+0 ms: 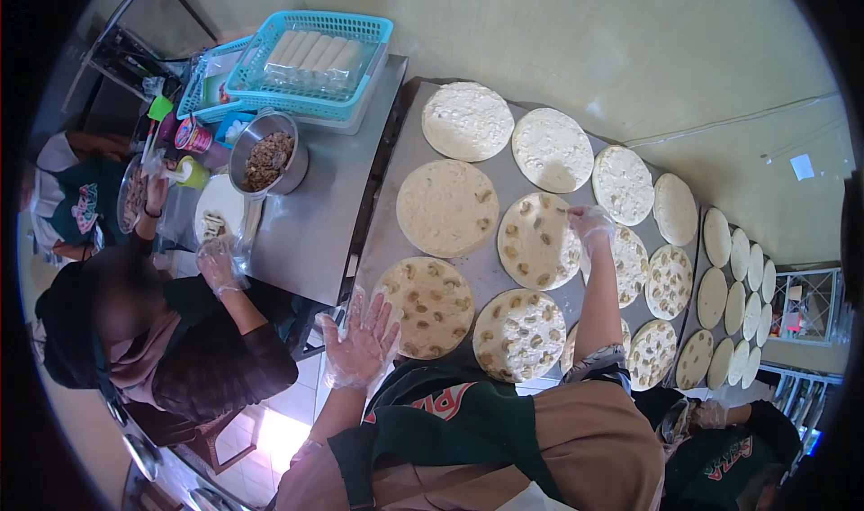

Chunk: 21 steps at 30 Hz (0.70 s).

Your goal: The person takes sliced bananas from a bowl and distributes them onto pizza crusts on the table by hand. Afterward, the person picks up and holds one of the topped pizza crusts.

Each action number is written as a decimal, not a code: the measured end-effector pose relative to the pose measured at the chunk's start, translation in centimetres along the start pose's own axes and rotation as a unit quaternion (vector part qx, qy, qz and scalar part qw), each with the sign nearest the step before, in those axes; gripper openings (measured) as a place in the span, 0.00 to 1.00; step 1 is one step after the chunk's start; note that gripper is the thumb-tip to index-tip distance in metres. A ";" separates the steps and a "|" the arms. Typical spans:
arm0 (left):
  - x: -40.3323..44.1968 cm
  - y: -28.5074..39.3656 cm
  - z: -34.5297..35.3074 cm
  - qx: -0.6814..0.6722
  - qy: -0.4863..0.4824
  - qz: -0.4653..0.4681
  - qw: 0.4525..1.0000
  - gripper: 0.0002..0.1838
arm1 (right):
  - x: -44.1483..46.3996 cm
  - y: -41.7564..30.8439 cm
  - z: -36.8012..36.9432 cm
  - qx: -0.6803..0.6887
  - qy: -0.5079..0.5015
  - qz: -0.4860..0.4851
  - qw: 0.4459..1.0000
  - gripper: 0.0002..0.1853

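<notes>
Our right hand [590,227] is hovering at the right edge of a dough round [533,243] in the centre of the frame, its gloved fingertips drawn together and pointing down; we are not managing to tell whether they are gripping a slice or nothing. Beneath them, brown topping slices [545,239] are sitting spaced apart across that pale round. Our left hand [355,338], also in clear plastic, is holding nothing at lower centre-left, fingers spread and palm showing, just beside the lower-left round [423,307]; whether it is touching the rim we are not able to say.

Further out, more rounds are covering the grey work surface [489,271], some bearing slices, the upper-left one [447,209] carrying only a few along its right side. On the steel table [310,257] at left, a pot of chopped filling [268,163] is standing below a turquoise basket [308,66], and a co-worker's gloved hand [218,266] is working at a flat white round [219,207].

As we are reaching over several rounds, we are judging that the loose glove film could be sticking to the moist-looking dough and dragging slices out of place. A low forearm could be smearing the rounds beneath it, and a drooping left hand could be denting the nearest rim.
</notes>
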<state>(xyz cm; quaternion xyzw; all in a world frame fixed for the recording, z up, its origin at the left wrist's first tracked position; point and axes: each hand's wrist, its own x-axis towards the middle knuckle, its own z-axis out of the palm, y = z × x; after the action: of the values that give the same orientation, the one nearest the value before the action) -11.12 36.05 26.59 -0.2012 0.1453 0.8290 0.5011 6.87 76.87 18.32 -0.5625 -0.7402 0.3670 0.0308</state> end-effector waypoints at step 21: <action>-0.6 -3.2 0.6 0.043 0.023 -0.002 0.999 0.33 | 1.1 0.1 3.6 -0.306 0.062 -0.104 0.944 0.14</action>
<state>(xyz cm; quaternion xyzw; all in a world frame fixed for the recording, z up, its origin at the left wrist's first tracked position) -8.15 37.33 27.32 -0.1981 0.1920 0.8164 0.5072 4.86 75.95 15.24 -0.4869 -0.8676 0.0820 -0.0588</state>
